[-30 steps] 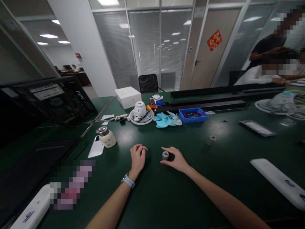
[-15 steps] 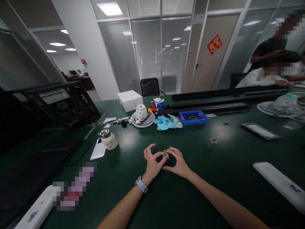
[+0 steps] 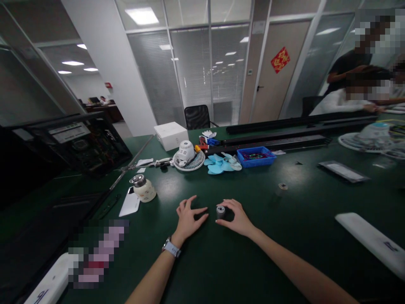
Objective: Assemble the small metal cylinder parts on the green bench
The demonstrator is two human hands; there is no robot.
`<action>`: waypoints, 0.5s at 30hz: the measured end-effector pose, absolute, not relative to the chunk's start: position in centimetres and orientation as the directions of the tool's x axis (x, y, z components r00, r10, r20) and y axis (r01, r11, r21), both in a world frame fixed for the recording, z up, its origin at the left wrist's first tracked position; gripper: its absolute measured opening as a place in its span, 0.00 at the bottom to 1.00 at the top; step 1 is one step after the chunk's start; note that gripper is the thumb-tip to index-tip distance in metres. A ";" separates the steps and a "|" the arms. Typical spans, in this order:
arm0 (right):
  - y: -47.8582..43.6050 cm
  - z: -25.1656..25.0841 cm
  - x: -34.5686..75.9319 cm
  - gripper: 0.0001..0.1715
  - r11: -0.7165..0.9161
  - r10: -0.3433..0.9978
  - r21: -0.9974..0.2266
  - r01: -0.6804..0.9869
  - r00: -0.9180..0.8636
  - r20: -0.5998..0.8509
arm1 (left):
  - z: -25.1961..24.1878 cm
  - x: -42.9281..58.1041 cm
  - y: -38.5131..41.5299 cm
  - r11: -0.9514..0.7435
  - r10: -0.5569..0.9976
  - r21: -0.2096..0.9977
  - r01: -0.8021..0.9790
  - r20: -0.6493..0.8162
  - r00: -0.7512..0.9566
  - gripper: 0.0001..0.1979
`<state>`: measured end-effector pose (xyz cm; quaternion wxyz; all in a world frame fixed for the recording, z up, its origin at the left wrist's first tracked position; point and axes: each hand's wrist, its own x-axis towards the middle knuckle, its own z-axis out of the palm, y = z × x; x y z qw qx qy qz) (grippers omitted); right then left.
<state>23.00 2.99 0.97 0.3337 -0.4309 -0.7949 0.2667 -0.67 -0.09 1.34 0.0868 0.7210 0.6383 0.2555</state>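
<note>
A small grey cylindrical part [image 3: 220, 210] stands on the green table [image 3: 221, 261]. My right hand [image 3: 238, 216] curls around it, thumb and forefinger pinching its sides. My left hand [image 3: 189, 217] rests on the table a little to the left of the part, fingers spread, holding nothing. A watch sits on my left wrist.
A cream jar with a metal lid [image 3: 143, 188] and a white phone [image 3: 130, 202] lie left. Further back are a white fan motor on a grille [image 3: 188, 154], light-blue fan blades [image 3: 221, 162], a blue tray [image 3: 256, 156], a white box [image 3: 171, 135]. A small ring [image 3: 281, 186] lies right. People stand at far right.
My left hand came in to touch the part beside my right hand, then drew back to the left and opened on the table. My right hand stayed on the part.
</note>
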 end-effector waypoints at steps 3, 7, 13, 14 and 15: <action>3.2 1.2 22.9 0.25 0.479 0.867 -0.719 0.503 -0.402 0.295 | 1.3 -0.7 0.1 -0.099 0.955 0.496 0.862 0.290 -0.058 0.17; 4.2 3.0 25.9 0.26 0.470 0.877 -0.686 0.556 -0.379 0.294 | 1.1 -0.9 0.3 -0.028 0.937 0.577 0.816 0.301 -0.180 0.18; 6.3 6.7 37.9 0.30 0.285 0.958 -0.673 0.682 -0.199 0.205 | 1.0 -0.9 0.5 -0.026 0.934 0.638 0.770 0.289 -0.208 0.19; 6.5 6.9 40.0 0.31 0.228 0.973 -0.667 0.709 -0.146 0.177 | 1.0 -0.9 0.5 -0.024 0.934 0.646 0.763 0.286 -0.212 0.18; 6.7 6.9 41.9 0.31 0.171 0.984 -0.656 0.735 -0.090 0.155 | 1.0 -0.9 0.5 -0.022 0.934 0.653 0.757 0.283 -0.217 0.18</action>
